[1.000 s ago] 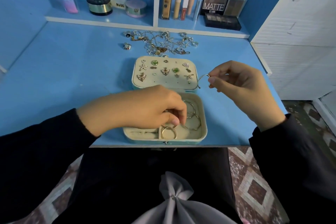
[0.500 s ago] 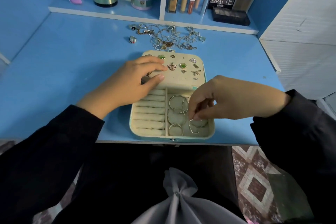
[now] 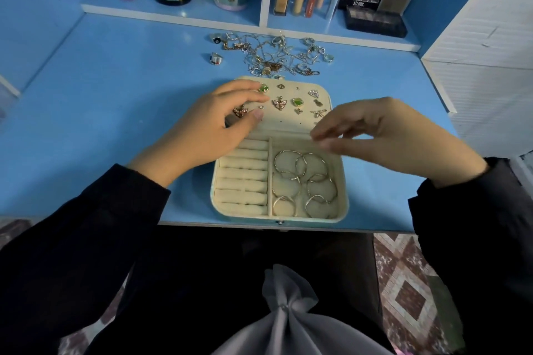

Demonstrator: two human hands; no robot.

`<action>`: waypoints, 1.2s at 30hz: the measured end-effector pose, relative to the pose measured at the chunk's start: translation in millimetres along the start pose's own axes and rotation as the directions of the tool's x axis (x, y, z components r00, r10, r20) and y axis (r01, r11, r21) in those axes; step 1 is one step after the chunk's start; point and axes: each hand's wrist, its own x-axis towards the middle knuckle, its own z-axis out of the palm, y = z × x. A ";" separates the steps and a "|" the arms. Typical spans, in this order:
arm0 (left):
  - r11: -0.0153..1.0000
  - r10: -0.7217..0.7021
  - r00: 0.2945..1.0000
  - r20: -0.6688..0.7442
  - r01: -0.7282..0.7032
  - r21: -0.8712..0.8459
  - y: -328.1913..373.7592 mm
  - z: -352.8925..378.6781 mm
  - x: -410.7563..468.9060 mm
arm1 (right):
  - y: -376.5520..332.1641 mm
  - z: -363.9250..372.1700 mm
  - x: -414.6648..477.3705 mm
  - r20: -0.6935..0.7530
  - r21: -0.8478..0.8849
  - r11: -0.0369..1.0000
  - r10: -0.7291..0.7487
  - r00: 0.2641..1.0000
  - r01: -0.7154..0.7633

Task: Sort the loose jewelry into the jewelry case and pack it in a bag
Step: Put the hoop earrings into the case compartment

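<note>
Now the left hand [image 3: 219, 124] lies relaxed on the lid [image 3: 288, 125] of the jewelry case [image 3: 245, 179], and the right hand [image 3: 386, 135] hovers empty above the hoops [image 3: 300, 179]; the loose jewelry [image 3: 271, 59] lies far on the desk [image 3: 101, 95]. Better to lift one ring at a time, avoiding the tangled chains.

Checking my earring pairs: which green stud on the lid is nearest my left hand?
The upper green stud, beside the left hand; the other green stud sits lower right, past the butterfly earring.

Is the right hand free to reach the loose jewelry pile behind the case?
Probably yes: the right hand hovers over the case, seemingly empty, and nothing stands between it and the pile beyond the lid.
</note>
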 end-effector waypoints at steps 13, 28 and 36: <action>0.942 -0.311 0.949 0.051 0.315 -0.111 -16.2 -7.5 17.8 | 56.9 45.8 41.6 -0.408 0.224 0.959 0.255 0.877 -0.175; 0.961 -0.272 0.955 -0.116 0.276 0.019 -16.9 9.6 35.7 | 54.0 43.4 58.9 -0.446 0.083 0.976 0.218 0.868 -0.203; 0.967 -0.252 0.960 -0.120 0.253 -0.004 -22.6 9.0 51.7 | 61.4 35.2 71.2 -0.463 0.152 0.970 0.238 0.854 -0.188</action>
